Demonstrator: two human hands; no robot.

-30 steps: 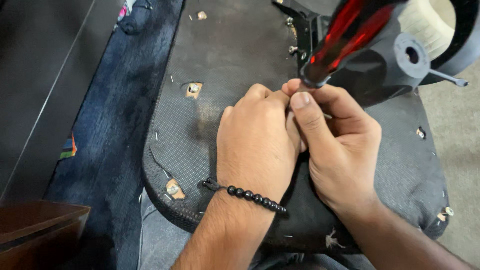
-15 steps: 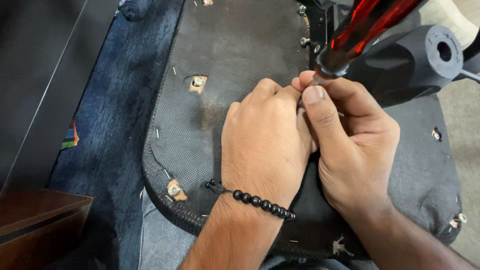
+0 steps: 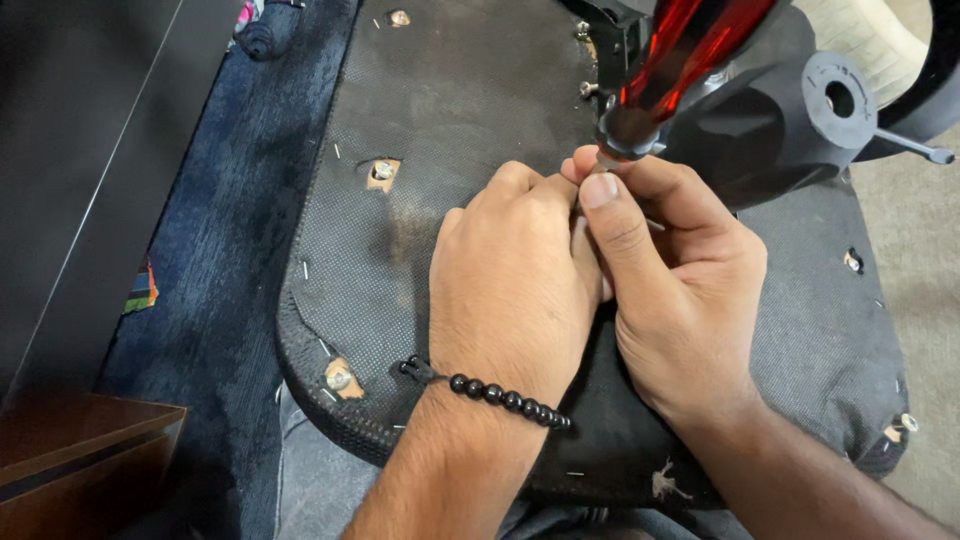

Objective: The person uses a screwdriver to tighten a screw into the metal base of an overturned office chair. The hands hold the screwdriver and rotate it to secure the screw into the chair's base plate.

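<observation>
A screwdriver with a clear red handle [image 3: 690, 50] stands tilted over the dark fabric underside of a chair seat [image 3: 450, 110]. My right hand [image 3: 680, 300] grips its shaft just under the black collar, thumb pressed near the top. My left hand [image 3: 515, 290], with a black bead bracelet [image 3: 500, 395] on the wrist, is curled tight against the right hand around the lower shaft. The tip and whatever it touches are hidden by my fingers.
The chair's black plastic mechanism [image 3: 800, 110] with a thin lever [image 3: 910, 150] sits right behind the hands. Bolts show in cutouts of the seat, one [image 3: 382, 170] near the middle and one [image 3: 338, 378] near the front edge. Dark blue carpet [image 3: 220, 250] lies left, a brown wooden edge [image 3: 80, 460] lower left.
Both hands stay clasped on the screwdriver at the same spot on the seat. The whole scene has shifted slightly right and down in view.
</observation>
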